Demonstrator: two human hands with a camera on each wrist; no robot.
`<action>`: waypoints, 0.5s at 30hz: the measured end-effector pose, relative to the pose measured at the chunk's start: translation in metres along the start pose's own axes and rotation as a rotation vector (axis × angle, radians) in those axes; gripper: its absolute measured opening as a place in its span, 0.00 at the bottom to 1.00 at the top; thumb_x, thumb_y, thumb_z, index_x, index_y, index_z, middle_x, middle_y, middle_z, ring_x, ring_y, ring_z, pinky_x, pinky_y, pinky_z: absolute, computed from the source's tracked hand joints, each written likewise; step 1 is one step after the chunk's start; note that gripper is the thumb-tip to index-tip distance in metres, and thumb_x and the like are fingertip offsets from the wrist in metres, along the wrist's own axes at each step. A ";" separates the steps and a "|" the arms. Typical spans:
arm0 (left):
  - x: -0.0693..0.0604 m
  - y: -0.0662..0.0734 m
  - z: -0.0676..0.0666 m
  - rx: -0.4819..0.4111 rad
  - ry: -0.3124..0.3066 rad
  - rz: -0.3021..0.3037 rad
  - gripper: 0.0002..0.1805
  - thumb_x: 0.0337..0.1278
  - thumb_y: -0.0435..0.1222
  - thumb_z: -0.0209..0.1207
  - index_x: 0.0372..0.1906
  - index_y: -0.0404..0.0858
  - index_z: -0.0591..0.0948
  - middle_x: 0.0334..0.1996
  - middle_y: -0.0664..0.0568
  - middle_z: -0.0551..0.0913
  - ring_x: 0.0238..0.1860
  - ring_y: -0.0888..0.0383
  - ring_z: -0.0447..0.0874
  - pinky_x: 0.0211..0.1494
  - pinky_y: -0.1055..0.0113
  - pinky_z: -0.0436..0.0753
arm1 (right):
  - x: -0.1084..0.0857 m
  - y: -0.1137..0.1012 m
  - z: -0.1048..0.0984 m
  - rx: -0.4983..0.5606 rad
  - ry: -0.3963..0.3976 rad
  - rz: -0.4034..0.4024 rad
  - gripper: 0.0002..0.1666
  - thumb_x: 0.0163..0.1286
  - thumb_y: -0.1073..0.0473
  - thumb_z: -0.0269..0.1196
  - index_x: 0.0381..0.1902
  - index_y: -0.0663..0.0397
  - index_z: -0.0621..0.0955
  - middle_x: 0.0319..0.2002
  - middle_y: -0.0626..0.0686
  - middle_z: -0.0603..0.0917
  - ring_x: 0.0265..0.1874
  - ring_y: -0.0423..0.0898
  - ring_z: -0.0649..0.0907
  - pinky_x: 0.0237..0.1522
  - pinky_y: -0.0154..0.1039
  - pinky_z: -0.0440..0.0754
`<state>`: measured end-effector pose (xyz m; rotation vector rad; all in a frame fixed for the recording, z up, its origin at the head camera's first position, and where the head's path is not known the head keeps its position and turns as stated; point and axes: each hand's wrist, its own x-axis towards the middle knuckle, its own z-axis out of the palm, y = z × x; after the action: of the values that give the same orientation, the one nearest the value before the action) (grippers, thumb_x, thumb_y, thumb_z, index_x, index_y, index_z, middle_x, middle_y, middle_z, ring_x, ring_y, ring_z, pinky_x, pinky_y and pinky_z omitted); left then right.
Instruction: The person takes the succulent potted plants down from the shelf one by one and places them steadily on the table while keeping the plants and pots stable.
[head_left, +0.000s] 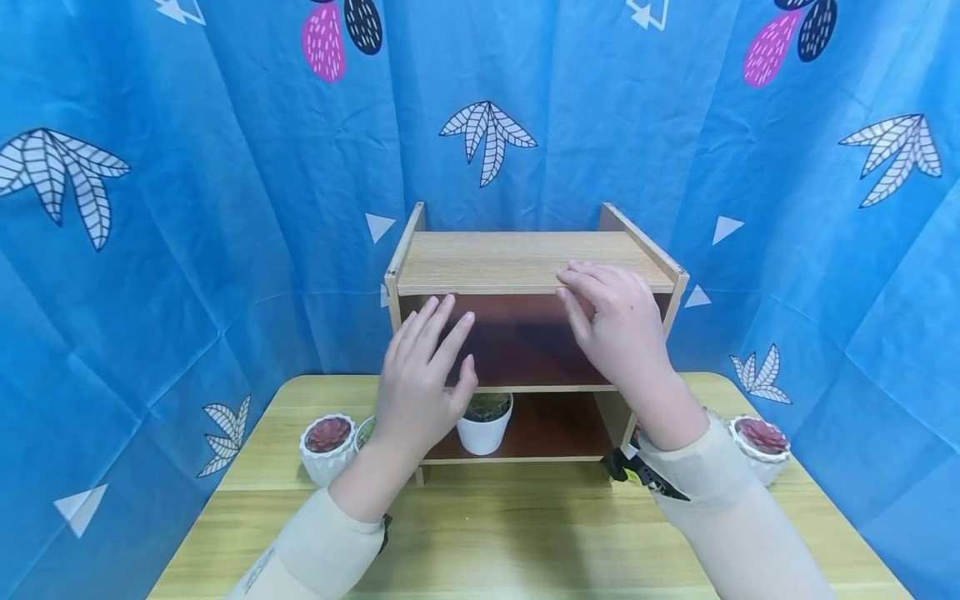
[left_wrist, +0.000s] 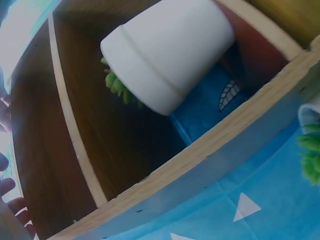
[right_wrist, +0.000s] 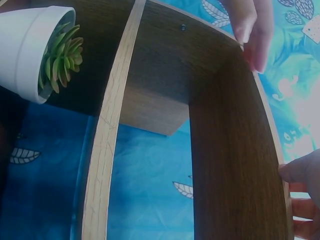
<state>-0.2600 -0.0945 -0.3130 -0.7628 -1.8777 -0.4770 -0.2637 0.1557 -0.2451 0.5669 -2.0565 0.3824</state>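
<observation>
My left hand (head_left: 422,375) is raised before the left front of a wooden shelf unit (head_left: 517,258), fingers spread and nearly straight, holding nothing. Loosely bent, the fingers of my right hand (head_left: 618,321) hang near the front edge of the top board on the right; the right wrist view shows the thumb (right_wrist: 295,170) at that edge, though contact is unclear. A white pot with a green succulent (head_left: 483,429) stands on the lower board, left of centre, partly behind the left hand. It shows larger in the left wrist view as a white pot (left_wrist: 170,50).
A ribbed white pot with a red succulent (head_left: 327,442) stands left of the unit, with another pot (head_left: 365,432) half hidden beside it. To the right is a second red succulent pot (head_left: 763,446). Blue patterned cloth (head_left: 562,83) surrounds the wooden table (head_left: 480,533).
</observation>
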 end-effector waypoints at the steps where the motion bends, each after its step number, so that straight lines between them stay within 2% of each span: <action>1: -0.002 0.000 0.000 -0.001 -0.005 -0.001 0.25 0.61 0.38 0.58 0.63 0.38 0.79 0.68 0.41 0.74 0.71 0.44 0.67 0.73 0.46 0.65 | 0.000 0.000 0.000 0.001 0.001 -0.001 0.15 0.69 0.59 0.67 0.51 0.57 0.87 0.51 0.58 0.87 0.54 0.57 0.83 0.58 0.56 0.75; 8: -0.020 -0.003 0.003 -0.017 -0.032 -0.010 0.23 0.62 0.39 0.56 0.62 0.38 0.80 0.65 0.41 0.77 0.67 0.43 0.72 0.68 0.45 0.71 | 0.000 0.001 0.001 -0.002 0.004 -0.003 0.14 0.68 0.59 0.67 0.50 0.57 0.87 0.50 0.57 0.87 0.54 0.57 0.83 0.57 0.56 0.76; 15: -0.038 0.000 0.006 -0.049 -0.051 0.003 0.24 0.57 0.37 0.59 0.60 0.38 0.82 0.61 0.43 0.80 0.62 0.43 0.77 0.64 0.46 0.75 | 0.000 0.001 0.000 0.003 0.002 0.000 0.14 0.68 0.59 0.67 0.51 0.57 0.87 0.50 0.57 0.87 0.54 0.57 0.83 0.58 0.56 0.75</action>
<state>-0.2531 -0.1022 -0.3498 -0.8172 -1.9181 -0.5078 -0.2644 0.1561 -0.2455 0.5681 -2.0540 0.3864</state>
